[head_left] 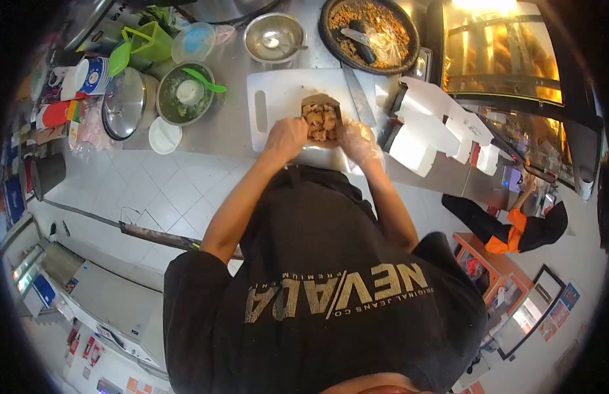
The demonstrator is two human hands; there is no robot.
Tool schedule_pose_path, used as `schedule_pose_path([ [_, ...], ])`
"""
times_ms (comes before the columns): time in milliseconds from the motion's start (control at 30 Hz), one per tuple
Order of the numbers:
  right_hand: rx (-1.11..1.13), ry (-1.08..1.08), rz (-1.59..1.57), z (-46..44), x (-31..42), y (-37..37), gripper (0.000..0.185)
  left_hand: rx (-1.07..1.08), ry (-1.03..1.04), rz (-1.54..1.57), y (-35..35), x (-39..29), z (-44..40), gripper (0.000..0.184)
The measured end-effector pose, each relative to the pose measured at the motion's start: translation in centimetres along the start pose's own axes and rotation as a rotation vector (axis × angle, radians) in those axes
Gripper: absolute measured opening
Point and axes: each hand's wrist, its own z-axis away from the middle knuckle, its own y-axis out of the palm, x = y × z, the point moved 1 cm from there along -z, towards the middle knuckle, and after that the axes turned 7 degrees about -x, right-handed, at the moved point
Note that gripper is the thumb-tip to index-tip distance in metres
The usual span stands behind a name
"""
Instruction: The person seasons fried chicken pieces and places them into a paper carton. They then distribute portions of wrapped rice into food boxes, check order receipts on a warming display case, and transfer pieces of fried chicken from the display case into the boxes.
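Lying over the near part of one board (270,85), one open box (321,98) of meat (321,123) is pinched at its sides by the bare left hand (288,136) and gloved right hand (361,141). Its mouth is turned up, its long axis pointed away from the body. Both forearms are stretched forward, angled inward. One knife (358,95) is seen beyond the right hand.

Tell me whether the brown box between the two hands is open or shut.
Open: nothing covers the top of the box, and the browned food pieces inside show from above.
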Motion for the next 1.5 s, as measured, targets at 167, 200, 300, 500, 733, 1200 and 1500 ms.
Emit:
schedule_pose_path([
  [167, -0.116, 0.421, -0.525, 0.8, 2.1, -4.0, 0.022, -0.067, 0.020, 0.018, 2.3, 1.4, 1.1, 0.013],
  [200, -0.160, 0.419, -0.532, 0.4, 2.1, -5.2, 0.022, -0.071, -0.003, 0.002, 1.4, 1.0, 0.1, 0.017],
  [300, -0.100, 0.276, -0.434, 1.7, 2.2, -1.6, 0.021, -0.058, -0.074, 0.035, 0.7, -0.9, 0.8, 0.027],
  [500, -0.095, 0.251, -0.335, 1.8, 3.0, 0.6, 0.016, -0.024, -0.065, 0.052, 1.4, -0.2, 0.8, 0.030],
  [733, -0.274, 0.373, -0.473, 1.4, 3.1, -1.3, 0.017, -0.002, 0.101, -0.145, 0.2, -0.8, 0.2, 0.005],
  [1200, -0.292, 0.515, -0.569, 1.3, 3.9, 0.6, 0.023, 0.019, -0.087, 0.032, 1.0, 0.1, -1.3, 0.030],
  [1500, -0.268, 0.730, -0.646, 0.0, 4.4, -1.2, 0.026, -0.077, 0.081, -0.042, 1.6, 1.5, -1.2, 0.026],
])
